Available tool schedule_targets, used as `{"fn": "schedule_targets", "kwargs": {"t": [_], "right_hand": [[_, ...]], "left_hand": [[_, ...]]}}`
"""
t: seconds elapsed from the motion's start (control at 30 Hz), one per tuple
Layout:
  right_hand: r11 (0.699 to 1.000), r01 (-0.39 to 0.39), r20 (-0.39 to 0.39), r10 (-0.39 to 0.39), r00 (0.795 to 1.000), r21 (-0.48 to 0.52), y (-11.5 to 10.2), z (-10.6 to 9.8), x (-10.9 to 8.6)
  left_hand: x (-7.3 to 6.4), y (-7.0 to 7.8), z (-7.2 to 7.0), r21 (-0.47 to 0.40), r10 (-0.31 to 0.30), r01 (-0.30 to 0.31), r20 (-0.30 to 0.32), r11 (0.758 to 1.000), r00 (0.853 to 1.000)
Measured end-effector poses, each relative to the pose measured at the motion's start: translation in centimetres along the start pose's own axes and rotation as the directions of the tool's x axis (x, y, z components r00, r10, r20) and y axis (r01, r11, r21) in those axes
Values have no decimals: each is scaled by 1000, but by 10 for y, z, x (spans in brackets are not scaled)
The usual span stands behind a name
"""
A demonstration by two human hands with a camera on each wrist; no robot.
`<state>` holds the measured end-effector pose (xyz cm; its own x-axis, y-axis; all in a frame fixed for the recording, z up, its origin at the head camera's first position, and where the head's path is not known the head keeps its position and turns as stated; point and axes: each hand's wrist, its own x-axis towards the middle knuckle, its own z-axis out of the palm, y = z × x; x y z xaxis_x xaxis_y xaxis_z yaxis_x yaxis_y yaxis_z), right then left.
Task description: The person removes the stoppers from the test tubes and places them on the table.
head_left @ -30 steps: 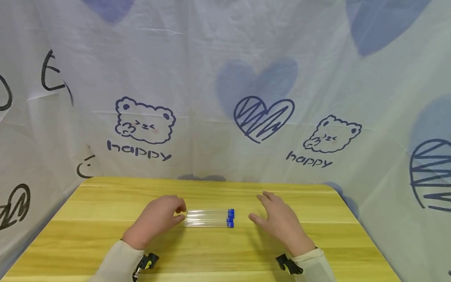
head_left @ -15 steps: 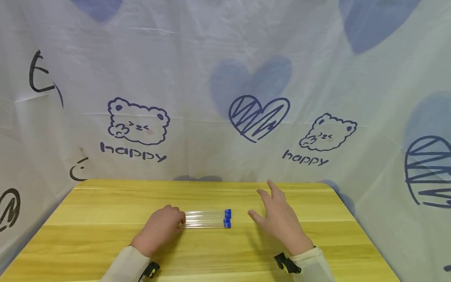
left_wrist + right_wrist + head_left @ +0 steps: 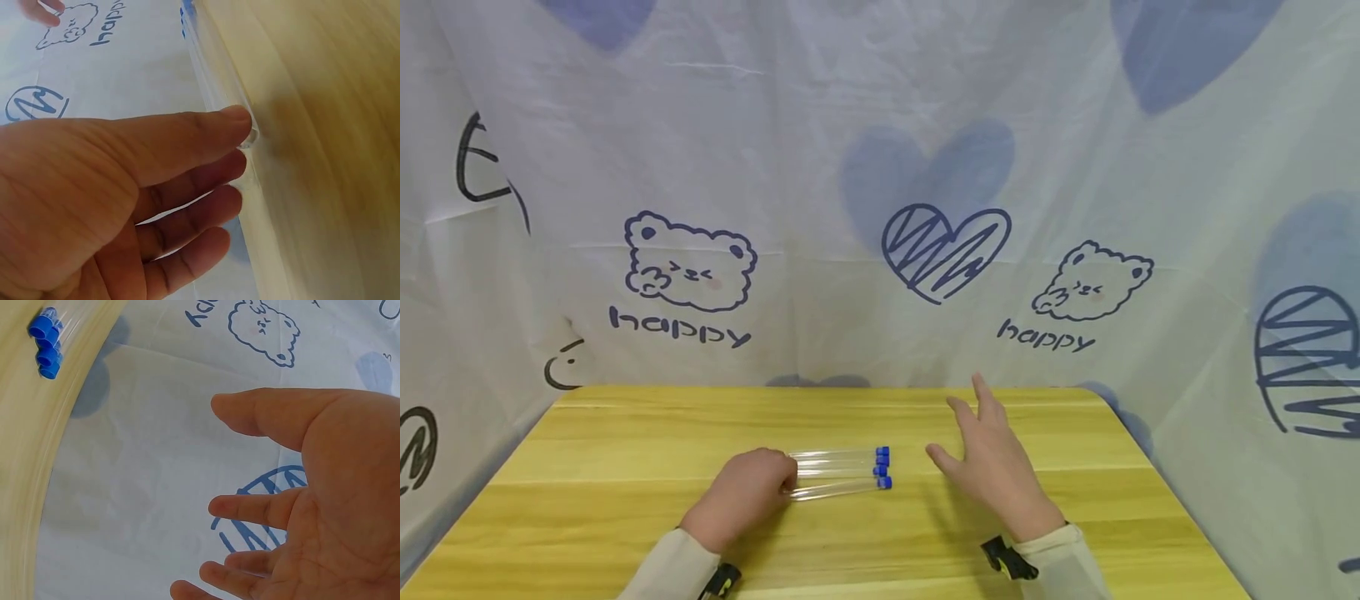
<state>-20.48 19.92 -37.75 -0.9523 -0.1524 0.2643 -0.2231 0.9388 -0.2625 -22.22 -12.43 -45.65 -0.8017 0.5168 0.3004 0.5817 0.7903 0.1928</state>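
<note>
Several clear test tubes with blue caps (image 3: pixel 882 461) lie side by side on the wooden table, caps to the right. The one closest to me, a test tube (image 3: pixel 838 490), slants away from the others at its left end. My left hand (image 3: pixel 741 496) pinches that end between thumb and fingers; in the left wrist view the rounded tube end (image 3: pixel 254 135) shows at the thumb tip, and the index finger is mostly hidden. To the right of the caps, my right hand (image 3: pixel 996 467) hovers with fingers spread, holding nothing.
A yellow wood-grain table (image 3: pixel 880 550) spans the lower view. White cloth (image 3: pixel 820 333) printed with bears and hearts hangs behind it and at both sides. Each wrist wears a black strap, such as the right strap (image 3: pixel 1009 560).
My left hand has closed on the nearest tube's left end and drawn that end toward me, away from the row. The right hand's fingers have spread a little wider.
</note>
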Motion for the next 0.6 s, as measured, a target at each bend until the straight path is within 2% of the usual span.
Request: {"fn": "schedule_targets", "kwargs": {"t": [0.1,0.27,0.37,0.5,0.6], "right_hand": [[1000,-4,8,4,1000,-2,-1,0,0],[1000,-9,16,9,1000,-7,-1,0,-1],[1000,-7,14,7,1000,-6,0,0,-1],[1000,-6,11,6,1000,-2,0,0,-1],[1000,-4,16,4,1000,-2,1,0,0]], "left_hand": [[-1,1,0,-8,1,-1,11,1000,1000],[-1,5,1,-7,-25,26,67,1000,997],[-1,6,0,-12,-16,17,88,1000,996],[0,7,-7,-57,-8,15,123,998,992],[1,12,-19,-88,-27,40,145,995,989]]}}
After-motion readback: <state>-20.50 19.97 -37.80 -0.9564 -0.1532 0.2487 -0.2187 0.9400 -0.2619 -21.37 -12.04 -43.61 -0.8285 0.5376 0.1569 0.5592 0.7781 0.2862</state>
